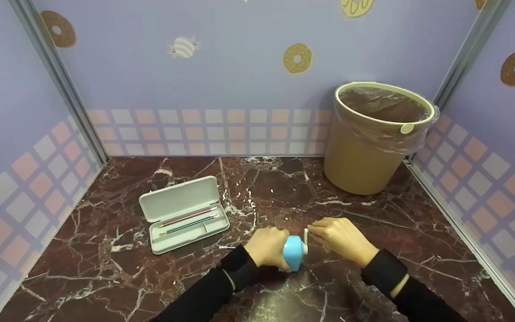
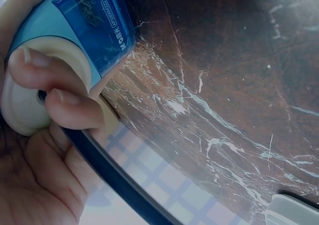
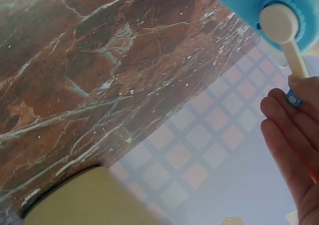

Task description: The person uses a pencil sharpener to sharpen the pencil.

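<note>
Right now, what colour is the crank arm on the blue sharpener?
The crank arm is cream, an off-white; it shows best in the right wrist view.

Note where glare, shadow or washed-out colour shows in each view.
Head: pale glare low on the tabletop, faint shadow on the wall left of the bin; left wrist: wall washed out, though lettering on the blue sharpener is legible; right wrist: whitish haze on the tabletop at upper left.

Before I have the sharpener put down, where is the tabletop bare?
Bare tabletop lies between the pencil case and the bin, between the case and left wall, and between the right hand and right wall. It is crowded around the sharpener, left hand and protruding pencil.
</note>
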A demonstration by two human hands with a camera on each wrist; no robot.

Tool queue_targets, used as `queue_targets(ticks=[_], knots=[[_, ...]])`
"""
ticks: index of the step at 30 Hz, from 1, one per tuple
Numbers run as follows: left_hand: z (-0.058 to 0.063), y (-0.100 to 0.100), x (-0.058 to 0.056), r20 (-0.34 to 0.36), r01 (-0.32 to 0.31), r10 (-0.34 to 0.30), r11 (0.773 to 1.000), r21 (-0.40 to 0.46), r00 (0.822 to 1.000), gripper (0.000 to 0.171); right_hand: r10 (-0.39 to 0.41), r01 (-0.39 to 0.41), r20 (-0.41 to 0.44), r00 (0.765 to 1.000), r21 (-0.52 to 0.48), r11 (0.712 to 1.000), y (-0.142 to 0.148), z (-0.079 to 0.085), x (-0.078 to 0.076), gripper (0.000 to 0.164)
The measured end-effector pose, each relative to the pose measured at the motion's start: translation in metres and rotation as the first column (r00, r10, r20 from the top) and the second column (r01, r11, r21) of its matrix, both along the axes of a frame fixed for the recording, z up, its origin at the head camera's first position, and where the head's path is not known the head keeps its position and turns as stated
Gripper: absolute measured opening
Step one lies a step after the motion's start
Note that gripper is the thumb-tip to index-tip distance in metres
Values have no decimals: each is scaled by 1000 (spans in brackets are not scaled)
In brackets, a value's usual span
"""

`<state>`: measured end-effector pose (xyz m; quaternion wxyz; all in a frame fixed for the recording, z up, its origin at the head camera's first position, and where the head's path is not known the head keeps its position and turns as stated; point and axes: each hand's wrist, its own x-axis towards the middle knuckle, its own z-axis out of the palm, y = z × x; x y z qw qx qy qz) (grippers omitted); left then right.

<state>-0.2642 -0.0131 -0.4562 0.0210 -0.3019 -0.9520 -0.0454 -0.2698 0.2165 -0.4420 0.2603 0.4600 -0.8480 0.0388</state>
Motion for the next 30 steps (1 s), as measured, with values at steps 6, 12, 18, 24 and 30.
queue_targets(ticks=[6, 12, 18, 24, 30], knots=[[-2, 2, 0, 2, 6, -6, 1000, -8, 1000, 60, -49, 49, 54, 997, -3, 999, -2, -8, -8, 20], [-4, 1, -2, -9, 6, -6, 1000, -1, 1000, 61, -62, 63, 76, 995, -11, 998, -4, -11, -12, 19], [-5, 0, -4, 0, 6, -6, 1000, 6, 1000, 60, -71, 71, 94, 993, 8, 997, -7, -16, -15, 14], [-4, 0, -4, 7, 7, -7, 1000, 13, 1000, 60, -72, 72, 138, 988, 3, 997, -7, -21, -19, 13], [-3, 0, -3, 16, 8, -8, 1000, 24, 1000, 60, -53, 53, 172, 984, 8, 999, -6, -29, -21, 12]])
